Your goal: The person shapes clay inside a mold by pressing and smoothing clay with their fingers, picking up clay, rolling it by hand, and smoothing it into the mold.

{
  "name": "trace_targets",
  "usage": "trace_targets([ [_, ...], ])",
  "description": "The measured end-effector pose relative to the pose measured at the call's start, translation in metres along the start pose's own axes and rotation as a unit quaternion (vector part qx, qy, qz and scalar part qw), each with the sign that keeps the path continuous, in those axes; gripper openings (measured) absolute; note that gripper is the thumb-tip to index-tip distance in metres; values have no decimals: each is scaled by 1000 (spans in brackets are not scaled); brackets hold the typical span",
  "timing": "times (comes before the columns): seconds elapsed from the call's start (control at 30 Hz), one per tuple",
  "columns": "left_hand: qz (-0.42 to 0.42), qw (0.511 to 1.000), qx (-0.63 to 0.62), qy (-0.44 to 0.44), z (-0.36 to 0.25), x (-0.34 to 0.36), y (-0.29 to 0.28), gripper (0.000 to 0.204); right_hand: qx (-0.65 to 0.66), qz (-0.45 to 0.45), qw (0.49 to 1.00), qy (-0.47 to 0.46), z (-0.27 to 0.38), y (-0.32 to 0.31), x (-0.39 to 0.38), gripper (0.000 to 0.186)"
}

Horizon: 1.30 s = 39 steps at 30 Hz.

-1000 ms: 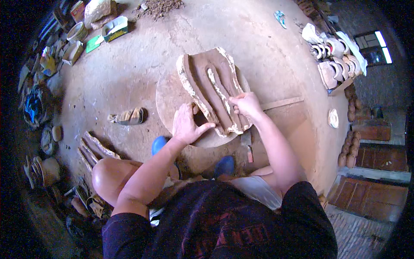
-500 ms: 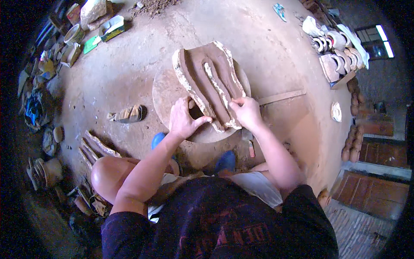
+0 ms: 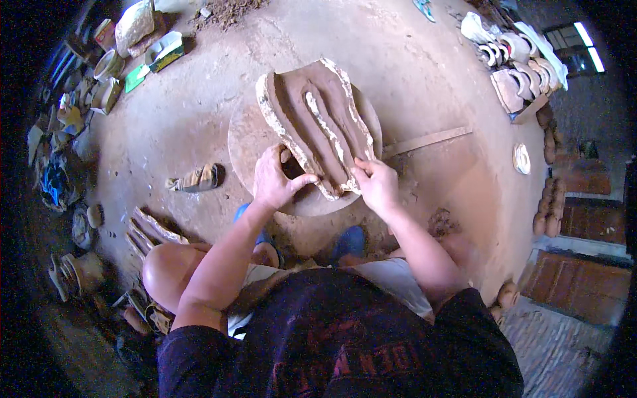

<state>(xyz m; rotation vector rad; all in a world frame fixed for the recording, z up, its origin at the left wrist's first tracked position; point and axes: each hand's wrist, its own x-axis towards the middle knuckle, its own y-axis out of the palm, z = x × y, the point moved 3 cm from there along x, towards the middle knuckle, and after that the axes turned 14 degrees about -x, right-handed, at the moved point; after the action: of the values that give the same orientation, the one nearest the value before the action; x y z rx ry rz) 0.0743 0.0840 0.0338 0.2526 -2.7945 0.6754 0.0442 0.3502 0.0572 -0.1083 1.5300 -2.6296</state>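
Note:
A plaster mould (image 3: 267, 109) with a pale, rough, chipped rim lies tilted on a round board (image 3: 242, 162). Brown clay lines its hollow, which splits into two long channels around a pale middle ridge. My left hand (image 3: 273, 180) grips the near left edge, thumb stretched along the rim and fingertips at the outer side, partly hidden. At the near right edge, my right hand (image 3: 378, 184) pinches the rim between thumb and curled fingers. Both hands are close to the near end of the mould.
A flat wooden strip (image 3: 430, 140) lies right of the board. On the left floor are a wrapped bundle (image 3: 194, 178) and another mould piece (image 3: 158, 229) by my knee. Curved pieces (image 3: 521, 91) are stacked far right; tubs (image 3: 164, 52) stand far left. Blue footwear (image 3: 348, 244) shows below the board.
The mould has shifted slightly left and toward the far side in the picture, with both hands still at its near end. The whole view has also moved a little.

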Motion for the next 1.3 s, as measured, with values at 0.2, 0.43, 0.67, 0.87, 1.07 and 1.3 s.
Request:
trace_targets([
  [0.2,16,999,-14,-25,11,-1,-1,104,7,74,995,60,6,-11,1,34],
  [0.43,27,999,-31,-20,20,4,-6,104,-51,46,998,3,9,-16,-20,35],
  [0.67,41,998,-24,-35,13,11,-7,104,-162,112,965,-174,16,-14,68,32],
  [0.87,51,997,-29,-53,17,8,-7,109,-302,145,887,-318,3,-5,34,32],
  [1.07,54,997,-24,-47,16,9,-7,107,-274,152,918,-245,6,-31,-12,34],
  [1.3,62,996,-48,-40,13,14,-11,104,-297,198,884,-303,10,-47,-19,29],
])
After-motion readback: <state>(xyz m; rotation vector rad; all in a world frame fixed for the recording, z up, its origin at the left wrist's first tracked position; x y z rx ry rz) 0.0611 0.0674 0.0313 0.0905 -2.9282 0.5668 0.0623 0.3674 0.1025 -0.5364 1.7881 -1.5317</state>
